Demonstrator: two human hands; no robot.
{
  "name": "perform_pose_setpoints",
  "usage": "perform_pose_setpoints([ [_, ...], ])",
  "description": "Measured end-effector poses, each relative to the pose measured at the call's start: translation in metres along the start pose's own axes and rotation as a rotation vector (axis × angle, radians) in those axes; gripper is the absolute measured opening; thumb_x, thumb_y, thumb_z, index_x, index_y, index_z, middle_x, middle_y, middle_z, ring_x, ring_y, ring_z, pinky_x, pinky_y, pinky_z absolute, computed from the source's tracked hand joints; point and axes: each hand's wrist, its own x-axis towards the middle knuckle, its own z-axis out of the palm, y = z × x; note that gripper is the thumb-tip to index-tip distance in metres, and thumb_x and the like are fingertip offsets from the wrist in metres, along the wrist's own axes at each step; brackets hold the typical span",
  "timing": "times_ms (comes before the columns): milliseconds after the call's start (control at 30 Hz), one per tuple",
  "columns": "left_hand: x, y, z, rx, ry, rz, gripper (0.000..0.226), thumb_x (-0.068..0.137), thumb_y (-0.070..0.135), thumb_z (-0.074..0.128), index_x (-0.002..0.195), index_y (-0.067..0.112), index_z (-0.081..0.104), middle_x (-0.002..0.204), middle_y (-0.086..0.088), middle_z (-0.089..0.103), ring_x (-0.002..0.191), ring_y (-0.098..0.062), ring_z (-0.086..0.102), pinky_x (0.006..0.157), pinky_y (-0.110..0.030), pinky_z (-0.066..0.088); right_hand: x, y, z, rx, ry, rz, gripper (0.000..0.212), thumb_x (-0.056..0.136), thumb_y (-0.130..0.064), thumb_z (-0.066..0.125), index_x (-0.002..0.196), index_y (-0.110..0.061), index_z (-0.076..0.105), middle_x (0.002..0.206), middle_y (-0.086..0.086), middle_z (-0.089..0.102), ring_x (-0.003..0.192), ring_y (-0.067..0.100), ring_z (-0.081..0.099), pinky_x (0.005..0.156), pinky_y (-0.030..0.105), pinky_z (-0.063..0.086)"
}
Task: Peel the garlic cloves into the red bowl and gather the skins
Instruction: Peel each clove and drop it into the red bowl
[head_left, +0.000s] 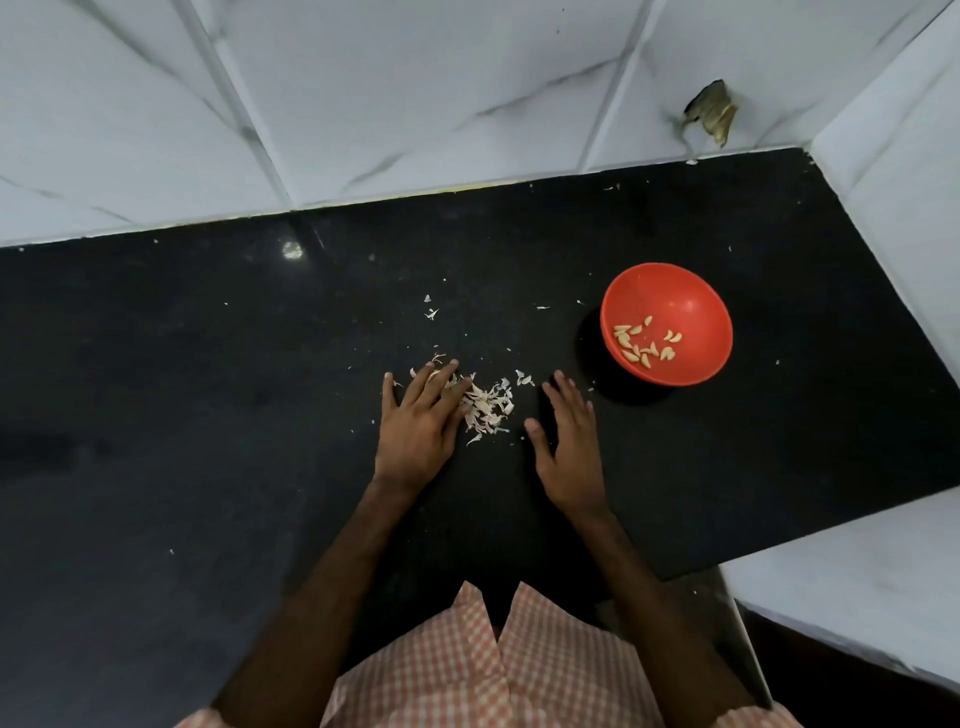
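Left hand (418, 423) grip spread, straight fingers resting on skins pile (488, 405) from its 9 o'clock. Right hand (569, 441) flat on tabletop (208, 364), grip spread, near pile's 3 o'clock, not touching. Bowl (680, 296) at pile's 2 o'clock, cloves (641, 345) inside. Stray bits (430, 313) at 12 o'clock.

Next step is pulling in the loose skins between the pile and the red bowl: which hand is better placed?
Likely right. The right hand lies open just beside those loose skins; the left hand rests on the pile, across from them.
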Motion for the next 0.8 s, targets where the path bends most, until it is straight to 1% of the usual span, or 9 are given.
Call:
perform_pose_setpoints([
  [100,0.013,0.008,-0.001,-0.097,0.061,-0.132,0.023,0.098,0.029,0.056,0.115,0.022,0.07,0.134,0.0,0.061,0.126,-0.023,0.054,0.115,-0.06,0.028,0.0,-0.004,-0.003,0.158,0.078,0.028,0.048,0.101,-0.035,0.049,0.143,-0.011,0.052,0.161,-0.002,0.035,0.151,0.011,0.024,0.125,0.048,0.014],
  [200,0.024,0.009,-0.002,-0.154,0.08,-0.248,0.01,0.092,0.022,0.067,0.1,0.021,0.073,0.126,-0.001,0.06,0.119,-0.024,0.056,0.11,-0.053,0.035,0.004,-0.013,-0.009,0.216,0.136,-0.013,0.038,0.102,-0.028,0.053,0.135,-0.012,0.058,0.156,-0.003,0.043,0.148,0.013,0.031,0.123,0.054,0.018],
  [300,0.028,0.004,-0.006,-0.2,0.082,-0.292,0.018,0.089,0.026,0.072,0.107,0.02,0.071,0.128,-0.001,0.057,0.119,-0.023,0.052,0.105,-0.045,0.038,0.015,-0.026,-0.009,0.236,0.176,-0.049,0.032,0.101,-0.024,0.057,0.131,-0.013,0.061,0.152,-0.002,0.047,0.145,0.014,0.037,0.122,0.053,0.02],
  [367,0.028,-0.001,-0.01,-0.222,0.085,-0.285,0.032,0.087,0.032,0.075,0.115,0.018,0.069,0.13,-0.002,0.055,0.119,-0.022,0.05,0.101,-0.041,0.041,0.024,-0.034,-0.006,0.226,0.191,-0.104,0.026,0.1,-0.02,0.06,0.125,-0.014,0.065,0.143,-0.002,0.055,0.137,0.013,0.045,0.118,0.053,0.028],
  [467,0.023,-0.009,-0.013,-0.235,0.078,-0.247,0.038,0.087,0.035,0.076,0.118,0.014,0.069,0.134,-0.007,0.054,0.121,-0.025,0.049,0.098,-0.039,0.044,0.04,-0.049,0.003,0.153,0.139,-0.204,0.015,0.098,-0.016,0.063,0.108,-0.015,0.074,0.114,-0.004,0.069,0.11,0.012,0.057,0.098,0.05,0.046],
  [567,0.01,-0.015,-0.013,-0.231,0.114,-0.236,0.034,0.091,0.03,0.072,0.121,0.015,0.069,0.137,-0.008,0.053,0.122,-0.026,0.049,0.097,-0.037,0.045,0.056,-0.064,0.018,0.089,0.023,-0.207,0.014,0.095,-0.014,0.065,0.104,-0.015,0.076,0.101,-0.003,0.07,0.098,0.015,0.056,0.088,0.042,0.049],
  [633,0.002,-0.018,-0.01,-0.192,0.174,-0.227,0.03,0.095,0.031,0.064,0.12,0.016,0.071,0.127,-0.008,0.057,0.112,-0.025,0.051,0.092,-0.039,0.048,0.066,-0.07,0.029,0.07,-0.057,-0.186,0.017,0.093,-0.013,0.066,0.108,-0.012,0.075,0.104,0.001,0.069,0.1,0.018,0.056,0.091,0.041,0.049],
  [700,-0.002,-0.018,-0.009,-0.147,0.21,-0.228,0.034,0.097,0.035,0.053,0.119,0.016,0.072,0.111,-0.008,0.06,0.097,-0.026,0.053,0.081,-0.042,0.049,0.073,-0.075,0.036,0.033,-0.12,-0.202,0.023,0.091,-0.015,0.07,0.113,-0.012,0.074,0.107,0.004,0.068,0.101,0.022,0.058,0.092,0.04,0.049],
  [800,-0.001,-0.016,-0.012,-0.217,0.199,-0.251,0.035,0.097,0.033,0.051,0.116,0.013,0.073,0.099,-0.009,0.061,0.086,-0.028,0.055,0.076,-0.04,0.049,0.079,-0.079,0.044,-0.077,-0.153,-0.303,0.024,0.088,-0.017,0.073,0.112,-0.015,0.075,0.105,0.005,0.065,0.098,0.026,0.06,0.086,0.04,0.051],
])
